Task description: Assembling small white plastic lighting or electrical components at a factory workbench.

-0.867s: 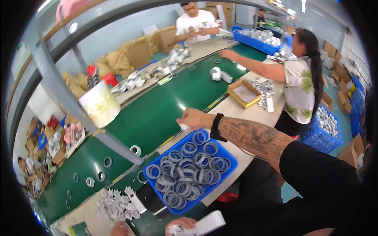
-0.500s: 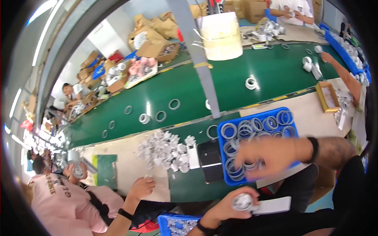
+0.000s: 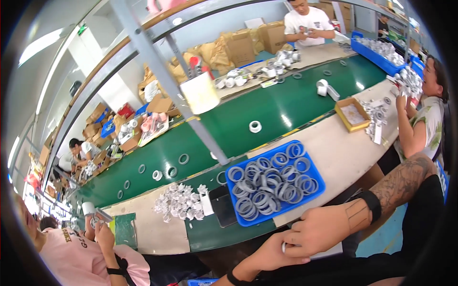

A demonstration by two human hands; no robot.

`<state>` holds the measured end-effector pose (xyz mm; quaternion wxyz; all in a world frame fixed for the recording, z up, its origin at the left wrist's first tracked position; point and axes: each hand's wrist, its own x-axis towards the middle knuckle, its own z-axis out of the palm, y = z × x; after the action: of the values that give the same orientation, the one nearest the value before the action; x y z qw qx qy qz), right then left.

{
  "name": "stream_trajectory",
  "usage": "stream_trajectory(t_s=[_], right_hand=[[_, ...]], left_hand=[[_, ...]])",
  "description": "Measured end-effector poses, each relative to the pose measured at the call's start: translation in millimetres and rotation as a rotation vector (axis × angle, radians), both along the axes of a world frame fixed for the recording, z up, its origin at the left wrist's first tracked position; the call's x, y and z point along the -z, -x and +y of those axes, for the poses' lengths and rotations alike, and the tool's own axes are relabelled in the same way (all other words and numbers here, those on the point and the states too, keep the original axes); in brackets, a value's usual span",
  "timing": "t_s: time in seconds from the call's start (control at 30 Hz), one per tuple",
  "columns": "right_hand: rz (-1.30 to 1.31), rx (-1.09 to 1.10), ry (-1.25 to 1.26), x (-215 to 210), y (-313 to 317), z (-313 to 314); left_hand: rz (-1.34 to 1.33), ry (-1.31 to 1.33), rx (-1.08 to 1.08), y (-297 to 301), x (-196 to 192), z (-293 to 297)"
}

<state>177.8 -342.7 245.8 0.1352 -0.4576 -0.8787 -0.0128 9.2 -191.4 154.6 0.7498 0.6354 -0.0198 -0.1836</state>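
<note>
In front of my body, my left hand [image 3: 269, 253] and my right hand [image 3: 318, 232] are pressed together. My left fingers are closed round a white part with a round head and flat handle. Most of that part is covered by my right hand; a pale rim [image 3: 284, 247] peeks out between the fingers. My right hand lies over the head with its fingers curled, and whatever it grips is hidden. Just beyond stands a blue tray [image 3: 315, 191] heaped with grey rings [image 3: 271, 183].
Left of the tray lie a dark flat box [image 3: 223, 209] and a pile of small white parts [image 3: 176, 202]. A green belt [image 3: 229, 136] carries scattered rings. A post [image 3: 191, 112] rises behind the tray. Co-workers sit at left and right; a yellow box [image 3: 352, 117] stands far right.
My right hand has left the ring tray and come down onto my left hand, covering the white part. The view has shifted right. The left co-worker's hand has drawn back from the table.
</note>
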Motion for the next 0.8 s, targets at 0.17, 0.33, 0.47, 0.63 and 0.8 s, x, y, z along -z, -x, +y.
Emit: stream_trajectory(t_s=[0.17, 0.33, 0.47, 0.63, 0.8], right_hand=[[0.116, -0.098, -0.014, 16.6, 10.0, -40.9], [0.211, -0.005, -0.045, -16.6, 5.8, -88.5], [0.361, 0.476, -0.027, -61.7, -97.7, -152.0], [1.194, 1.374, 0.358, 75.9, -172.6, -298.3], [1.868, 1.707, 0.304, 338.4, -121.1, -387.7]], left_hand=[[-0.05, -0.216, 0.082, 10.8, -39.8, -33.3], [-0.1, -0.365, 0.152, -2.4, -91.5, -55.0], [0.255, -0.44, -0.062, 20.6, -69.3, 2.5], [-0.069, -0.112, -0.65, -48.7, -46.7, 63.2], [0.037, 0.135, -0.914, -231.4, 1.4, 147.5]])
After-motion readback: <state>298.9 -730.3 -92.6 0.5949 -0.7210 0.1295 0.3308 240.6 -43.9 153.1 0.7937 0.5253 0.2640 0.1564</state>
